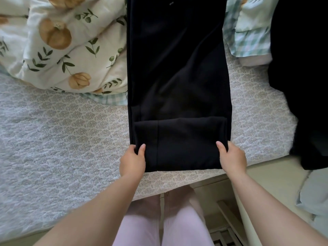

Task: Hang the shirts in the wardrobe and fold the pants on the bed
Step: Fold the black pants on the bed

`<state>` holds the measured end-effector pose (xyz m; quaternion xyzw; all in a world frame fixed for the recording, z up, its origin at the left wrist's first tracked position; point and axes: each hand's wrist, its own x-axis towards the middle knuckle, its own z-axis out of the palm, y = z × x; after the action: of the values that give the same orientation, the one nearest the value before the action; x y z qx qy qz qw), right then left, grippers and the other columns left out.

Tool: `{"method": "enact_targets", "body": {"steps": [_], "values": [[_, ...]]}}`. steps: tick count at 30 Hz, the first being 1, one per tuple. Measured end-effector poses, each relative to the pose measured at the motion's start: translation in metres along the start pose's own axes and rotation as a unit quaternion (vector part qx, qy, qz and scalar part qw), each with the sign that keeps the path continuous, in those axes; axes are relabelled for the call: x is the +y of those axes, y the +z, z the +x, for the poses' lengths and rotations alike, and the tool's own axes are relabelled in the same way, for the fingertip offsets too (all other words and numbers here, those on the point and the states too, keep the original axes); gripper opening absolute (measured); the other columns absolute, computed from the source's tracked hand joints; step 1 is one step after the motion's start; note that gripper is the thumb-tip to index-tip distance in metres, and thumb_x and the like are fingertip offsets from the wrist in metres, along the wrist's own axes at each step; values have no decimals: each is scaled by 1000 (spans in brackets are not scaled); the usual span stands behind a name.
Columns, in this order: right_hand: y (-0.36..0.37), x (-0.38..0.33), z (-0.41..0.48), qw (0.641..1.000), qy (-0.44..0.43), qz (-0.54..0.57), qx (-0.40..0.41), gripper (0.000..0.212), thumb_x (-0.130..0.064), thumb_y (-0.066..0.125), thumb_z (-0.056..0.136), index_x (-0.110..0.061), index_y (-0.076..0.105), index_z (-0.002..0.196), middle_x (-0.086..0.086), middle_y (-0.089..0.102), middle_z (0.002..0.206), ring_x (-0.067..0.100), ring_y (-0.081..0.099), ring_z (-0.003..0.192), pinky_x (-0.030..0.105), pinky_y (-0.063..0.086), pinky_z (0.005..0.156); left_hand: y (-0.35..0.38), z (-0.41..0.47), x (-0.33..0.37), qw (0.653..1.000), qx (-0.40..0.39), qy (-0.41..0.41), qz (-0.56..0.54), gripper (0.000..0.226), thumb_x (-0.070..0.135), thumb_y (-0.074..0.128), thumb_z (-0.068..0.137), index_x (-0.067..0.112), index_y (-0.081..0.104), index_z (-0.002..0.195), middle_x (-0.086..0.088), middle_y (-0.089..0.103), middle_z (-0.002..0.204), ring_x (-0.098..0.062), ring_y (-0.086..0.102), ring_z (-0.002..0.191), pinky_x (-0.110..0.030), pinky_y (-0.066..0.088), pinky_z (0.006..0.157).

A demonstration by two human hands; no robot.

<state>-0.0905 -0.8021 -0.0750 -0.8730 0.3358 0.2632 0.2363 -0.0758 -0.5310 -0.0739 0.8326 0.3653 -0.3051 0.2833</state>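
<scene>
Black pants lie lengthwise on the bed, stretching away from me. Their near end is folded over into a thick flap at the bed's edge. My left hand grips the flap's left corner, thumb on top and fingers underneath. My right hand grips the right corner the same way. The far end of the pants runs out of view at the top.
A floral duvet is bunched at the back left. A plaid and pale green garment lies at the back right, with another black garment hanging over the bed's right edge. A light blue cloth lies at lower right.
</scene>
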Motion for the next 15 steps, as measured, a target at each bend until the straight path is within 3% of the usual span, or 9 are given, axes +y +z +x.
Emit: {"method": "enact_targets", "body": {"steps": [3, 5, 6, 8, 10, 11, 13, 15], "values": [[-2, 4, 3, 999, -13, -5, 48, 38, -41, 44, 96, -9, 48, 75, 5, 49, 62, 31, 52, 68, 31, 32, 52, -5, 2, 0, 999, 26, 30, 20, 40, 49, 44, 96, 17, 53, 117, 4, 58, 86, -19, 57, 77, -33, 47, 65], [-2, 4, 3, 998, -8, -13, 62, 39, -38, 46, 96, -14, 42, 66, 4, 45, 57, 29, 48, 63, 30, 28, 49, -6, 2, -1, 993, 16, 54, 103, 36, 46, 43, 97, 15, 53, 112, 3, 58, 81, -19, 56, 71, -32, 45, 59], [0, 2, 2, 998, 0, -23, 63, 34, -38, 47, 96, -13, 50, 72, 4, 50, 63, 30, 50, 68, 30, 31, 52, -7, 1, -1, 987, 13, 59, 152, 34, 45, 43, 97, 14, 52, 108, 2, 58, 78, -19, 56, 68, -31, 45, 56], [2, -6, -2, 996, 20, -44, 76, 29, -37, 53, 93, -11, 60, 104, 8, 61, 92, 32, 55, 90, 33, 38, 66, -6, -2, -2, 984, 38, 53, 166, 28, 42, 49, 95, 16, 49, 106, 1, 57, 81, -20, 57, 69, -32, 45, 55], [3, -18, -8, 987, 14, -60, 146, 40, -26, 67, 84, -10, 54, 118, 14, 55, 117, 34, 50, 106, 41, 40, 80, -4, -8, 2, 989, 97, 74, 82, 37, 36, 61, 89, 17, 46, 116, -1, 52, 106, -23, 57, 92, -38, 50, 70], [5, -26, -11, 980, -32, -76, 183, 47, -17, 72, 77, -9, 53, 120, 17, 51, 122, 36, 47, 110, 45, 39, 85, -1, -11, 4, 981, 135, 130, 56, 47, 32, 66, 85, 15, 45, 124, -5, 47, 120, -25, 52, 107, -42, 49, 83], [11, -41, -17, 946, -211, -138, 205, 60, -6, 72, 68, -11, 55, 125, 18, 50, 130, 37, 43, 120, 49, 35, 97, 8, -18, 11, 928, 167, 322, 81, 58, 30, 69, 82, 13, 48, 133, -12, 42, 137, -27, 40, 125, -47, 37, 102], [17, -44, -14, 901, -339, -240, 125, 63, -17, 66, 77, -18, 47, 137, 12, 36, 147, 31, 30, 136, 49, 24, 111, 18, -20, 13, 870, 79, 440, 209, 65, 44, 54, 87, 19, 37, 144, -8, 30, 152, -22, 22, 142, -47, 19, 115]]}}
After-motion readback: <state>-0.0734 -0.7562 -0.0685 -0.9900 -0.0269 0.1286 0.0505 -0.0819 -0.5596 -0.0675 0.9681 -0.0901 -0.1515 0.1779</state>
